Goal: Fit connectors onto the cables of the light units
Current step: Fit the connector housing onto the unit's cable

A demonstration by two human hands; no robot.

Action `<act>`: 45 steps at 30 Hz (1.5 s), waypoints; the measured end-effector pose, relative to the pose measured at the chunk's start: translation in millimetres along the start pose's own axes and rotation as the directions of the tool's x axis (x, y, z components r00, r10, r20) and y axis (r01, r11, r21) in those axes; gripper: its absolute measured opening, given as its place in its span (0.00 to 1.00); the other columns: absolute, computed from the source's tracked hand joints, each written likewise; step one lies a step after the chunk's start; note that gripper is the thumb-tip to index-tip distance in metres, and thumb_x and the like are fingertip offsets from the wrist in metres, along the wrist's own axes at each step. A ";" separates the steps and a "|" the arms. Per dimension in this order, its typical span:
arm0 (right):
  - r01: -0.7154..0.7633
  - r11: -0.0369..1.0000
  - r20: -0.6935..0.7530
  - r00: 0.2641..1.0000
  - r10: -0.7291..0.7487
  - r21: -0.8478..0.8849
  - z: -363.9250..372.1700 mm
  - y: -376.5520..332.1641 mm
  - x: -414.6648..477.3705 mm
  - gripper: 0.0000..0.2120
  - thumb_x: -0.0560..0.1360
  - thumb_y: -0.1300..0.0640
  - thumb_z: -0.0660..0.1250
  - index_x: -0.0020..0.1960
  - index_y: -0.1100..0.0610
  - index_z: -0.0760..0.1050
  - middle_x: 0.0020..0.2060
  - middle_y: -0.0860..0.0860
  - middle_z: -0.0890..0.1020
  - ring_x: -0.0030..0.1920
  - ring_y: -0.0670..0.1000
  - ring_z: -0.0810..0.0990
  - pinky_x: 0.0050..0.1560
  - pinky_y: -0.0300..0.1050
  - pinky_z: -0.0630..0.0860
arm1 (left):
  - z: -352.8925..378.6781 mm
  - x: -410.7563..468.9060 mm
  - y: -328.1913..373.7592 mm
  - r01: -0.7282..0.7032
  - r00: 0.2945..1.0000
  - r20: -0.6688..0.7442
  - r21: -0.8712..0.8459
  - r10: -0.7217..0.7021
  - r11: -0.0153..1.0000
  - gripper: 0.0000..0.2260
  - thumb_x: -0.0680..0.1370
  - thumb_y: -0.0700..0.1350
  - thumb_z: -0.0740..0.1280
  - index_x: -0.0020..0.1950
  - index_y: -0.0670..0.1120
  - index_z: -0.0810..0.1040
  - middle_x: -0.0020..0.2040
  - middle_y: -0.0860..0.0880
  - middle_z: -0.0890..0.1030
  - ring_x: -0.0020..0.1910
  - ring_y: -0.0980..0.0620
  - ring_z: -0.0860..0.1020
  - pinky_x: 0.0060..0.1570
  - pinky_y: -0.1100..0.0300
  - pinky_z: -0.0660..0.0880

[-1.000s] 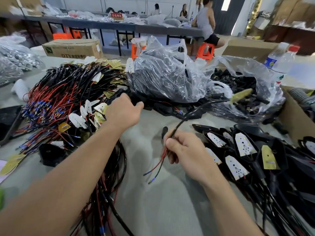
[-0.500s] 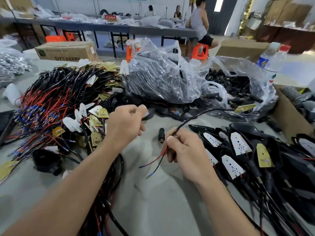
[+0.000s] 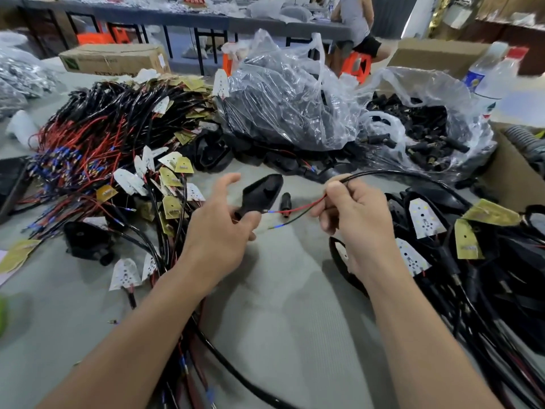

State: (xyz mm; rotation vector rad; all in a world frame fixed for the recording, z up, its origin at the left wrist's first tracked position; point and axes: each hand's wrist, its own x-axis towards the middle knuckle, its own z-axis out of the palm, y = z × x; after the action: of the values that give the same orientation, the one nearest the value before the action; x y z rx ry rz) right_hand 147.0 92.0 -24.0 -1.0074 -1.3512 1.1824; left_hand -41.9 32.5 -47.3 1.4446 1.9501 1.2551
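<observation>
Holding black housing (image 3: 261,191) and cable (image 3: 306,204).

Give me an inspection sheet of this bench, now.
Surface: grey table cover, heaped on both sides.
Job's things: black lamp housing; loose black connector lying on the cover.
Clutter: clear bags of black parts, cardboard box, water bottle.
Hands: left hand grips the housing; right hand pinches the cable.
Cables: held cable splits into red wire and black wire; wired LED boards piled left.
Surroundings: person seated on orange stool.
</observation>
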 end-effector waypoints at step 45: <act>-0.211 0.966 0.255 0.952 0.169 0.147 -3.5 -8.0 -6.9 0.10 0.82 0.67 0.61 0.46 0.62 0.78 0.36 0.59 0.84 0.32 0.51 0.83 0.34 0.41 0.80 | -1.6 -3.1 -1.0 -0.261 0.958 0.139 0.063 0.251 0.963 0.27 0.75 0.44 0.75 0.56 0.78 0.72 0.43 0.80 0.77 0.46 0.65 0.79 0.46 0.82 0.67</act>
State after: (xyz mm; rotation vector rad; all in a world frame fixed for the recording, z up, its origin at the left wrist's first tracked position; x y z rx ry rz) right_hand 151.5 84.3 -17.4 -0.9061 -1.3308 1.5821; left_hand -42.5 29.0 -47.9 1.8208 1.7894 1.1635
